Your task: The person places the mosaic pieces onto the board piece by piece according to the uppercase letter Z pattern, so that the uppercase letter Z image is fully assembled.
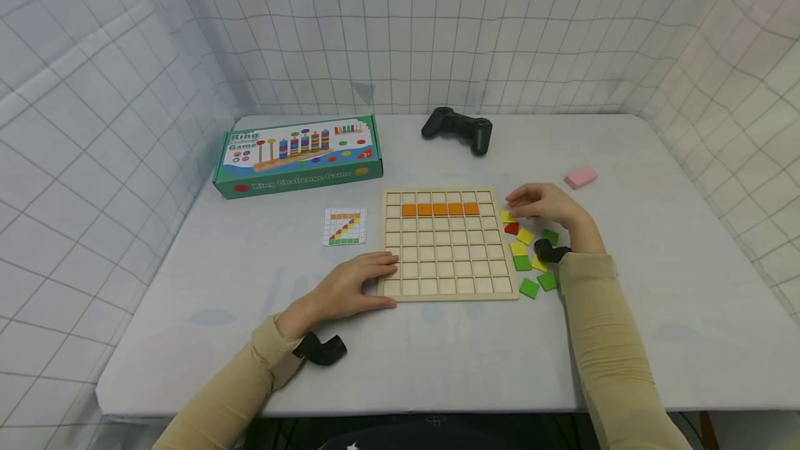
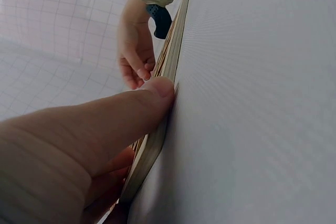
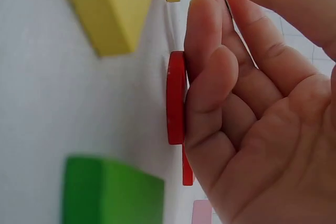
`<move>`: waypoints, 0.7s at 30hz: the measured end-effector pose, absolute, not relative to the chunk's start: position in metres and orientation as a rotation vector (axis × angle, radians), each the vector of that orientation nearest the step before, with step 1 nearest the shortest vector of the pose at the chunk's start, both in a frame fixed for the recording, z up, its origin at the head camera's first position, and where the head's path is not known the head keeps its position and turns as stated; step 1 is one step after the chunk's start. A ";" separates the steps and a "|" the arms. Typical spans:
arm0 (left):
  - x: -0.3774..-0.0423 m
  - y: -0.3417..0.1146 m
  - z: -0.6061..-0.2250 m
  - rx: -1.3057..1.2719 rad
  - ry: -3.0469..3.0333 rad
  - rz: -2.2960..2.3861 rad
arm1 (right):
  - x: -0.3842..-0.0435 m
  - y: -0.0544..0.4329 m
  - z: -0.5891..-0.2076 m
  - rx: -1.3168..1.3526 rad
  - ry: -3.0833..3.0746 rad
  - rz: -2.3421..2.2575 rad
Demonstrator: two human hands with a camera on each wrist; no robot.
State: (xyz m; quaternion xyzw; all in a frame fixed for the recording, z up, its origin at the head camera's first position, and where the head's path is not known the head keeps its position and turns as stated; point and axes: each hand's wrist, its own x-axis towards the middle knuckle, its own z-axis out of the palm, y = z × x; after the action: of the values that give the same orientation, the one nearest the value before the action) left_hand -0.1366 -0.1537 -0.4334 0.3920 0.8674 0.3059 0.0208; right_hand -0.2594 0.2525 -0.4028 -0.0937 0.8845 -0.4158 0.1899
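Observation:
My left hand rests at the front left corner of a wooden grid board, its fingers over the left rim. In the left wrist view, the thumb presses along the board's edge. Several orange square tiles lie in a row in the second row of cells. My right hand hovers by the board's right edge, fingers loosely bent over a yellow tile. Close to its fingers in the right wrist view is a red tile. More yellow and green tiles lie scattered below it.
A small pattern card lies left of the board. Behind it stands a green game box. A black game controller lies at the back, and a pink block sits at the right. White grid-patterned cloth walls surround the table.

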 end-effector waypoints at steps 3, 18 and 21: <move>-0.137 -0.154 -0.434 1.218 2.692 0.943 | -0.259 0.252 -0.404 -0.269 2.482 -1.172; -0.137 -0.153 -0.434 1.196 2.692 0.945 | -0.257 0.249 -0.403 -0.298 2.495 -1.125; -0.137 -0.153 -0.434 1.182 2.692 0.941 | -0.258 0.250 -0.405 -0.296 2.503 -1.105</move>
State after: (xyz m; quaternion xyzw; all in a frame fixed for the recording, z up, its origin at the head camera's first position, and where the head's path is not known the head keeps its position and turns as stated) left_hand -0.1370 -0.1532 -0.4336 0.3828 0.8718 0.3045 0.0271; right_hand -0.2585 0.2497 -0.4045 -0.1055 0.8922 -0.3940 0.1938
